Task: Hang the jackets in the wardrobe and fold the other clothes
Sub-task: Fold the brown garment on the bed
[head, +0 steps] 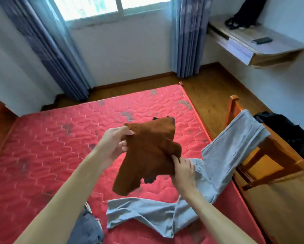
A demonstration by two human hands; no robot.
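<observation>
Rust-brown knit cloth, a small top or jumper (147, 155), is held up in the air above the middle of the red mattress (51, 147). The left hand (112, 147) pinches its upper edge between thumb and curled fingers (124, 148). The right hand (182, 171) is clenched round a bunched fold at its lower right side.

The jumper looks light and wholly limp. It sags between the two grips, and a loose flap hangs down toward the mattress. It should not slip, and nothing about it is fragile, but it will not keep any shape unaided. I judge it best taken by the shoulder seams or the hem corners, shaken flat, and laid down on the mattress for folding rather than folded in the air.

- Brown jumper: one.
- Pale grey trousers (218, 155): one pair, sprawled over the near right part of the mattress, with one leg running off its right edge onto the wooden chair (270, 161).
- Blue denim piece (89, 226): one, at the near edge of the mattress and only partly in view.
- Dark heap (286, 131): one, on the chair beyond the right edge of the mattress. I cannot tell how many garments are in it, or whether any is a jacket.
- Hands: two, both on the jumper.

No wardrobe is in view.
</observation>
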